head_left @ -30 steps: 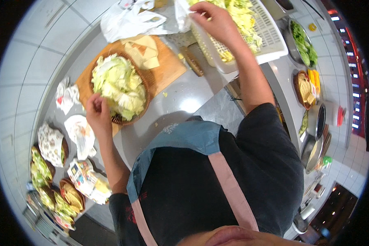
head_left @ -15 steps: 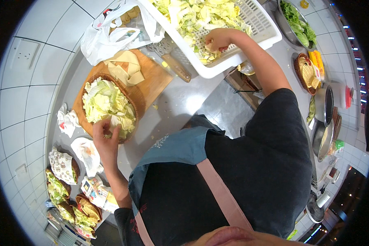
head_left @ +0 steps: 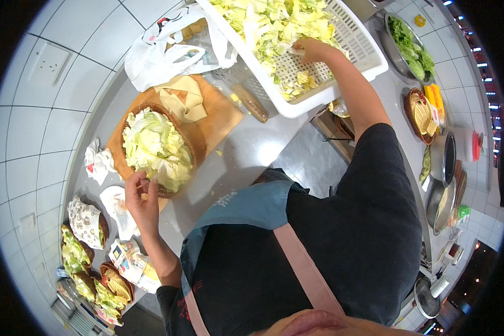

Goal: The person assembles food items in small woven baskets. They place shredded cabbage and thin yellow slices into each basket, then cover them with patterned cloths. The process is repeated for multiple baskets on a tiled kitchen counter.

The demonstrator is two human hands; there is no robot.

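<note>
In the white slotted plastic crate (head_left: pixel 369 66) at the upper right lie torn, pale yellow-green cabbage leaves (head_left: pixel 269 25). My right hand (head_left: pixel 315 51) reaches down inside it, fingers pinched on a whitish piece of cabbage leaf (head_left: pixel 297 51). A round wicker basket (head_left: pixel 194 163) stands to the left on a wooden board (head_left: pixel 215 112), heaped with more cabbage leaves (head_left: pixel 157 147). Just beside this basket's near rim is my left hand (head_left: pixel 141 196), its fingers curved and apart with nothing visible between them.
A wood-handled knife (head_left: pixel 251 104) lies between board and crate. Tan strips (head_left: pixel 183 99) lie on the board; a white plastic bag (head_left: pixel 171 53) sits behind. Filled wicker baskets (head_left: pixel 75 252) stand at lower left. At right are a metal bowl of greens (head_left: pixel 411 47) and pots (head_left: pixel 443 159).
My left hand has drawn back from the leaves in the basket to beside its rim. My right hand has shifted slightly within the crate, and several leaf pieces below it are now exposed.
</note>
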